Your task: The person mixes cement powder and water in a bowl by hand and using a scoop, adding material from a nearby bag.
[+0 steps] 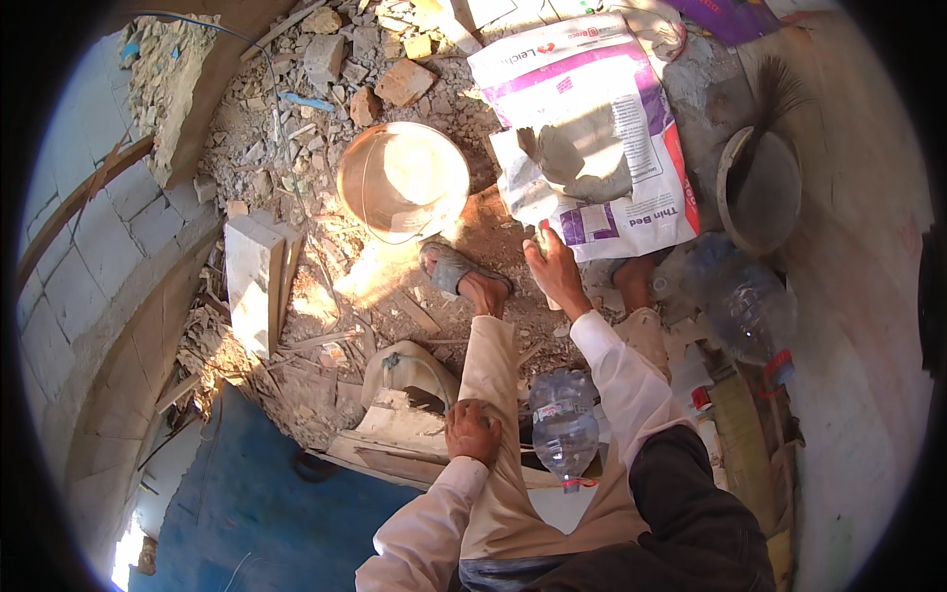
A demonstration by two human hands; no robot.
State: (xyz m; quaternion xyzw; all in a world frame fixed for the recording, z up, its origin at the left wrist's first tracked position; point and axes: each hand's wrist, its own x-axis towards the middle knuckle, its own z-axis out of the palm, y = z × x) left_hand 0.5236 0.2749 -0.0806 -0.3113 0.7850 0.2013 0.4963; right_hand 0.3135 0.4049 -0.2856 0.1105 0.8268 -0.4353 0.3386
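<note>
Torn bag (pixel 648 163) at 1 o'clock is apparently being worked at its 7 o'clock edge: red item (pixel 544 226) pinched by right hand (pixel 555 269), left hand (pixel 473 431) spread loosely on knee (pixel 500 380); steady pinch likely needed.

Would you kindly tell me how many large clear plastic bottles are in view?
2. One bottle is between the person's trouser legs; the other bottle lies farther right, just below the round grey tub in the picture. More may be hidden.

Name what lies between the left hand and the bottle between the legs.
The left trouser leg lies between the left hand and the bottle, in the head view.
</note>
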